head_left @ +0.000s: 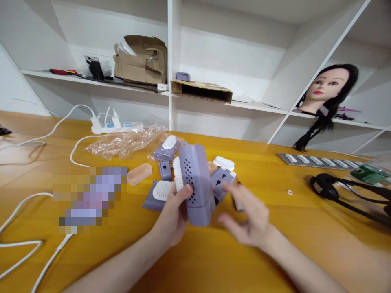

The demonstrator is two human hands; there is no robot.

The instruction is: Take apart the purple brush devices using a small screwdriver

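My left hand is wrapped round a purple plastic casing, held upright above the table, with its thumb on the front. Rows of dark holes run down the casing, and white bristles show along its left side. To its right, my right hand has its fingers apart and holds nothing. Behind the hands lie a purple part with dark slots, a white brush, a purple piece with a white bristled oval, a small purple bracket and a peach tray.
A blurred-out device with a white cable lies left. Clear plastic wrap and a power strip are at the back. Black straps and a metal strip lie right. Shelves hold cardboard boxes and a mannequin head.
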